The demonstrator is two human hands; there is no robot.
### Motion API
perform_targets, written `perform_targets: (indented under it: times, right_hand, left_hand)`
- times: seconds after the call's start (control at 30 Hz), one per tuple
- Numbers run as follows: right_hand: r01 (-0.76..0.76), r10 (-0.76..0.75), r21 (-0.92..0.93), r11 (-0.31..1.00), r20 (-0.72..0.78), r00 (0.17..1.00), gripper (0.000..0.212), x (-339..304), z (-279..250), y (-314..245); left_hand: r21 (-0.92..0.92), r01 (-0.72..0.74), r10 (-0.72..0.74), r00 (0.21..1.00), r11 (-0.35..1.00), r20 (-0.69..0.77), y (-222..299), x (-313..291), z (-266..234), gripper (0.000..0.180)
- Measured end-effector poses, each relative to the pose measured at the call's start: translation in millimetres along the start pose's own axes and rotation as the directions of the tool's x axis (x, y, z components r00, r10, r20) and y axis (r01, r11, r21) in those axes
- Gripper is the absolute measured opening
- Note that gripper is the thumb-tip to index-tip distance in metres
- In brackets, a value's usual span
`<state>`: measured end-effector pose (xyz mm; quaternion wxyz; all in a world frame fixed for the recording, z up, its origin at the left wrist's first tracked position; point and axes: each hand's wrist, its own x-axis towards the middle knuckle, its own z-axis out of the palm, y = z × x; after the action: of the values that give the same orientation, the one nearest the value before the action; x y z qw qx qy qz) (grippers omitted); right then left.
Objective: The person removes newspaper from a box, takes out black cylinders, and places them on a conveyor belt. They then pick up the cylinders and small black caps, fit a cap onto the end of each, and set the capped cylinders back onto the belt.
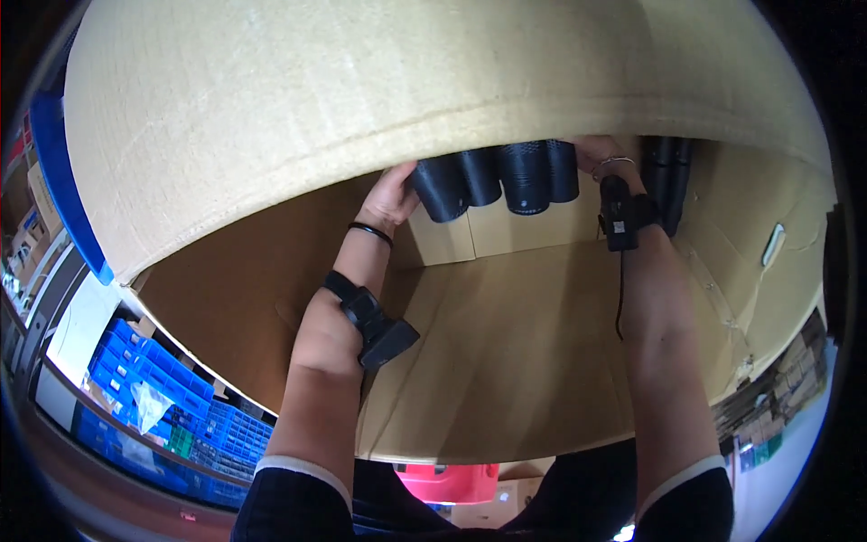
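Note:
Both my arms reach into a large cardboard box (506, 352). A row of several black cylinders with textured sides (524, 185) hangs side by side under the box's upper panel, which hides their tops. My left hand (393, 194) presses against the leftmost cylinder, its fingers partly hidden behind it. At the other end of the row, my right hand (598, 154) grips beside the rightmost cylinder; the panel's edge covers some of its fingers. The row is held between the two hands, above the box's inner surface.
More black cylinders (668, 185) stand by the box's right wall, just beyond my right wrist. The pale upper panel (452, 72) overhangs my hands. Blue plastic crates (153, 370) are stacked outside at left. Something red (449, 483) lies below, between my legs.

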<state>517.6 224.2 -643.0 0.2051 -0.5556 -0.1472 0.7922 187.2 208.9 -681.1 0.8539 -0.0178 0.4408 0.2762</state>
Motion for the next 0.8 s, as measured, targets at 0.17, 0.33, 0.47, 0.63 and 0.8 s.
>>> perform_targets:
  times: [0.17,0.33,0.47,0.63,0.8]
  right_hand:
    - [-0.051,0.062,0.083,0.995,-0.135,0.989,0.089,-2,-3,2]
    - [-0.070,0.097,0.235,0.969,-0.107,0.989,0.069,9,-12,25]
    - [-0.029,0.058,0.188,0.982,-0.152,0.987,0.064,12,-4,29]
    - [-0.131,0.023,0.284,0.950,0.355,0.934,0.064,22,0,28]
    - [-0.143,-0.017,0.359,0.923,0.407,0.913,0.072,31,1,40]
  left_hand:
    - [-0.080,0.071,-0.069,0.997,0.994,0.035,-9,-5,-23,0.078]
    - [-0.082,0.028,-0.026,0.999,0.996,0.021,-14,-6,-26,0.079]
    - [-0.182,0.063,-0.047,0.995,0.981,0.087,-19,-8,-28,0.079]
    - [-0.181,0.152,-0.079,0.931,0.972,0.355,-14,-3,-21,0.064]
    - [-0.048,0.130,-0.117,0.970,0.990,0.213,-12,-10,-6,0.062]
